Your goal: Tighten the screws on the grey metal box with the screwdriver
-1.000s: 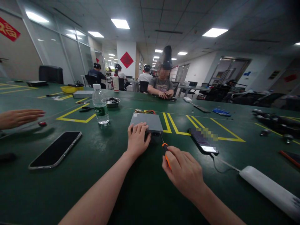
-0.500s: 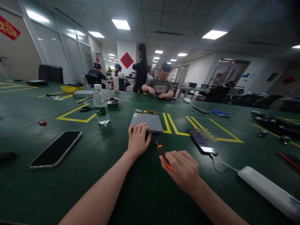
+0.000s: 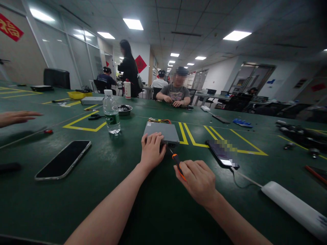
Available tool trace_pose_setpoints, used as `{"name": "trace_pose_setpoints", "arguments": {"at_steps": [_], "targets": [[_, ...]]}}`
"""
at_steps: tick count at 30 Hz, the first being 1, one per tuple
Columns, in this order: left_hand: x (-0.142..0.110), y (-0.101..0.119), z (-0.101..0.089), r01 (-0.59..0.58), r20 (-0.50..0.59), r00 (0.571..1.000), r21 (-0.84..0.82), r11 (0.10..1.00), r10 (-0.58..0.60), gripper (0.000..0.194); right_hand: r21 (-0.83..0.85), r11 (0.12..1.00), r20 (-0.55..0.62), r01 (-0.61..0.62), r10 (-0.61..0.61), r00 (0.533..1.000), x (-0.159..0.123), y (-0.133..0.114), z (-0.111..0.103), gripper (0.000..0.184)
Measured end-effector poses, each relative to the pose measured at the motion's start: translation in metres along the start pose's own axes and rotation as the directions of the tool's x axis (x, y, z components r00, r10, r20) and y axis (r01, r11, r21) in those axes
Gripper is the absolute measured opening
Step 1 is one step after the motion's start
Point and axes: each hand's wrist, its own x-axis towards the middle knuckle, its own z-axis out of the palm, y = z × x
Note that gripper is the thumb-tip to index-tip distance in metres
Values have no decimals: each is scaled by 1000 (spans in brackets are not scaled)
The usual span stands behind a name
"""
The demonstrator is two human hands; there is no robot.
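Note:
A grey metal power supply unit (image 3: 166,131) lies flat on the green table, its bundle of coloured wires (image 3: 163,120) at the far side. My left hand (image 3: 152,148) grips its near left corner, fingers over the top and thumb down by the front face. In my right hand (image 3: 198,180) is a screwdriver (image 3: 178,165) with a black and orange handle. Its thin shaft points up and left, and the tip is at the lower front face of the unit. Whether the tip sits in a screw is too small to tell.
Left of the unit stands a water bottle (image 3: 111,114), with a metal bowl (image 3: 124,109) behind it. A phone (image 3: 63,160) lies nearer left, another phone (image 3: 222,154) at right, cabled to a white power strip (image 3: 293,206). Another person's hand (image 3: 19,117) reaches in from the left.
The screwdriver tip has moved up and left to the unit's front face. Another person's hand has come in at the left edge. The standing person in the background has moved left.

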Motion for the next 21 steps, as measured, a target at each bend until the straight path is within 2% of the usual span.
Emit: {"name": "trace_pose_setpoints", "arguments": {"at_steps": [4,8,10,13,18,21], "targets": [[0,1,-1,3,1,1000,0,1000,-3,26,-4,1000,37,-4,5,999,-2,-5,-1,14],[1,1,-1,-1,4,1000,-1,1000,1,27,107,994,67,37,-45,997,0,-14,0,9],[0,2,-1,-2,3,1000,4,1000,2,27,150,989,81,6,-18,997,2,-18,0,5],[0,1,-1,-4,-1,1000,8,1000,4,26,202,977,124,-65,40,991,2,-21,-2,14],[0,0,1,-3,-4,1000,10,1000,3,26,103,995,118,3,-15,993,-2,-20,-4,23],[0,1,1,0,-7,1000,12,1000,0,27,51,999,122,-12,6,993,1,-21,-6,14]]}}
